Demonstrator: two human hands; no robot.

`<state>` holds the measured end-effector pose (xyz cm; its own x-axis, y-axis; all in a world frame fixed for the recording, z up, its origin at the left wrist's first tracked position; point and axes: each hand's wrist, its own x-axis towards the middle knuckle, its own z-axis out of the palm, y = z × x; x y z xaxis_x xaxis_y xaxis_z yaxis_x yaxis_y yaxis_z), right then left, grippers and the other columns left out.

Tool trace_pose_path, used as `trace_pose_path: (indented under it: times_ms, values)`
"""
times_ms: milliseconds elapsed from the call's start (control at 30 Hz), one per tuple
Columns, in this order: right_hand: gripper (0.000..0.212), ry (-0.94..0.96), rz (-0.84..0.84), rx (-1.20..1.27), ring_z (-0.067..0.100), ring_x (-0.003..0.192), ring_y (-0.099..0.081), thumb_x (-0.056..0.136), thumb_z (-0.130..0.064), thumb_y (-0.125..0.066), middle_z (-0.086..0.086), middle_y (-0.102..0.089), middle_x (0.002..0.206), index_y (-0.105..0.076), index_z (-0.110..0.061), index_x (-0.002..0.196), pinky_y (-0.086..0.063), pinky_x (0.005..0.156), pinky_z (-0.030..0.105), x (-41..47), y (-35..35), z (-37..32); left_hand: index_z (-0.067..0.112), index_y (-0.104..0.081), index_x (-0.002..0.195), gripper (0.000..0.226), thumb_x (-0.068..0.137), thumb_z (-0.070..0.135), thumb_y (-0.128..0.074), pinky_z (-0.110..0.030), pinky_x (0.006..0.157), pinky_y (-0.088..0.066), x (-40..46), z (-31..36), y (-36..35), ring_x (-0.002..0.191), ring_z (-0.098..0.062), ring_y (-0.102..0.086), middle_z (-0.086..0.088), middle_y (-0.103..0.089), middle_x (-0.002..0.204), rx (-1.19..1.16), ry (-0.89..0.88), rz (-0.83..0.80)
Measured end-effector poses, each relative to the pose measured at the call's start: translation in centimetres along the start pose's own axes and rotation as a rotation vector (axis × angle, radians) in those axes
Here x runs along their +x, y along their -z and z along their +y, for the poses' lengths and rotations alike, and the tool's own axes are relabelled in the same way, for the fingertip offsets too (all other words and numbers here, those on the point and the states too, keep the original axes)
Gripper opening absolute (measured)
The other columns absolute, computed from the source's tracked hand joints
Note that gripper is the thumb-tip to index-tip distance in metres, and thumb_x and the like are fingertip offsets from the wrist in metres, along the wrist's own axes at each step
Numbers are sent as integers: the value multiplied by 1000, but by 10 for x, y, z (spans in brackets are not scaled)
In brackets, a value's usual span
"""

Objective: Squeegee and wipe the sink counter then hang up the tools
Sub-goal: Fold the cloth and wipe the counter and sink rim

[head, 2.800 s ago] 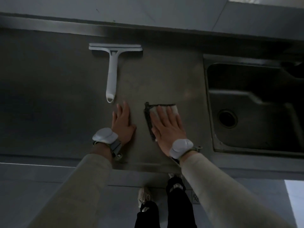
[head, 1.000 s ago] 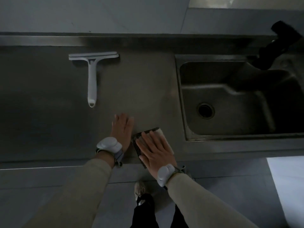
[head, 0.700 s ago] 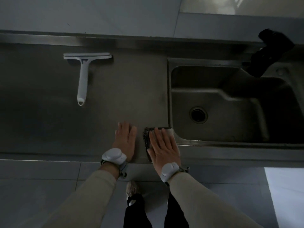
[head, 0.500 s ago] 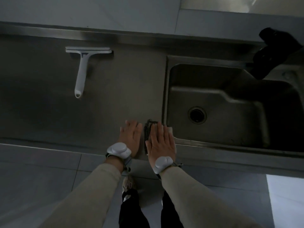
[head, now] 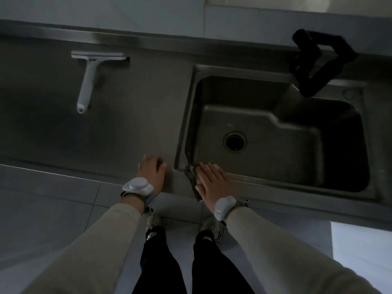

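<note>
A dull stainless-steel counter runs across the view in dim light, with a raised steel lip along its far edge against a pale wall. A sink is sunk into the counter's right part, its round drain showing in the floor of the basin, and a black faucet stands at the sink's far right corner. Below the counter's near edge lies a grey tiled floor, with the person's dark trousers and light shoes on it.

The squeegee lies flat on the counter's far left, well apart from both hands. Its blade runs left to right along the back lip, and its handle, the long axis, points toward the near edge, leaning slightly left.

The right hand lies flat with fingers spread, pressing a dark-edged cloth onto the front rim of the sink at the basin's near left corner; the fingertips reach the basin's edge. The left hand rests flat and spread on the bare counter just left of the sink, holding nothing. Both wrists carry a white band device.
</note>
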<state>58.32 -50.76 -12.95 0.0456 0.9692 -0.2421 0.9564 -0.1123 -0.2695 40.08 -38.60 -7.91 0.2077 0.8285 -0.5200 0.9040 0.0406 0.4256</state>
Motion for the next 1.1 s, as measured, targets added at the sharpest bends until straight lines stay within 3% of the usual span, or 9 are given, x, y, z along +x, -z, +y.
trace_pose_path:
  times_ms: [133, 367, 533, 667, 767, 900, 1033, 1100]
  values:
    - [51, -61, 24, -12, 21, 134, -44, 93, -45, -34, -3, -49, 143, -50, -21, 135, -23, 110, 36, -30, 6, 48, 6, -46, 128, 39, 98, 30, -41, -42, 118, -13, -8, 17, -13, 142, -33, -23, -19, -42, 142, 22, -26, 8]
    - [52, -276, 45, -34, 23, 136, -41, 93, -46, -31, -1, -50, 141, -51, -20, 133, -20, 111, 38, -82, 17, 115, 4, -19, 148, 59, 99, 31, -38, -39, 121, -1, -13, 33, -28, 148, -28, 0, -14, -17, 158, 131, -184, -2]
    - [51, -376, 162, 117, 25, 129, -47, 89, -40, -32, 5, -58, 132, -58, -14, 124, -30, 111, 40, -89, 19, 136, 6, -13, 150, 62, 99, 28, -41, -33, 121, 2, -11, 41, -31, 149, -24, 2, -12, -11, 159, 207, -305, -33]
    - [27, -576, 233, 183, 25, 129, -46, 94, -22, -48, 9, -59, 128, -60, -10, 115, -21, 116, 37, -79, 18, 129, 8, -13, 150, 62, 98, 29, -41, -34, 122, 0, -5, 40, -32, 149, -22, 0, -7, -9, 160, 297, -394, -89]
    - [22, -698, 271, 166, 25, 127, -46, 95, -21, -46, 9, -61, 120, -61, -9, 106, -23, 114, 37, -65, 18, 113, 9, -15, 150, 61, 99, 29, -40, -33, 122, 0, -6, 40, -29, 149, -21, -1, -6, -11, 160, 292, -420, -98]
    - [31, -749, 286, 174, 25, 132, -38, 96, -27, -38, 9, -57, 124, -59, -10, 112, -27, 111, 42, -48, 14, 77, 11, -17, 150, 58, 99, 28, -39, -30, 121, 0, -8, 37, -16, 149, -19, -2, -5, -13, 159, 247, -457, -137]
    - [44, -678, 99, 138, 24, 144, -16, 98, -32, -34, 4, -41, 144, -44, -13, 137, -16, 115, 41, -31, 15, 36, 13, -15, 150, 57, 100, 28, -39, -31, 122, -8, -17, 38, -4, 149, -21, -6, -6, -12, 159, 229, -464, -210]
    - [54, -610, 28, 147, 25, 146, -7, 95, -45, -21, 0, -30, 152, -38, -21, 140, -12, 116, 45, -24, 14, 18, 13, -15, 150, 57, 100, 27, -39, -31, 122, -9, -15, 38, -5, 149, -20, -6, -6, -12, 159, 235, -480, -256]
